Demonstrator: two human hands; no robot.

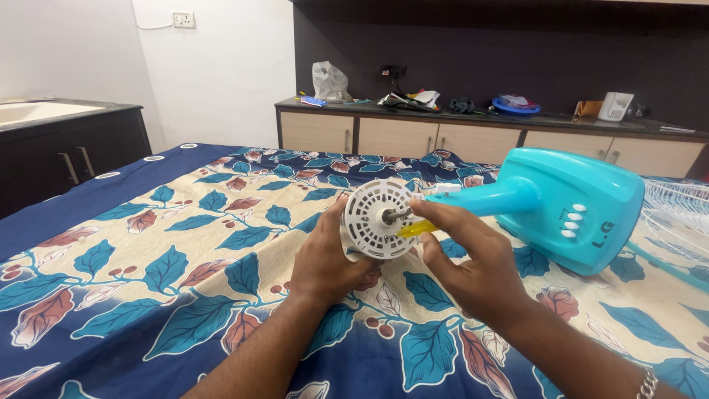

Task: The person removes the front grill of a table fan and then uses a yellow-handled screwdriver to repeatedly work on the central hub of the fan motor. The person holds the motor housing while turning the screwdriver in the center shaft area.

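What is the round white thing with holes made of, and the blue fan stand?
The round white motor housing, steadied by the left hand, looks like matte moulded plastic, judging by its neat vent slots. Its centre shaft looks like grey metal. The blue fan stand seems smooth, glossy plastic: light shines off its curved top.

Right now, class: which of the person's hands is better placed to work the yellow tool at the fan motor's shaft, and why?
The right hand. Its fingers already pinch the yellow tool, whose tip lies at the metal shaft. The left hand is occupied gripping the white motor housing from the side, steadying it above the bedsheet.
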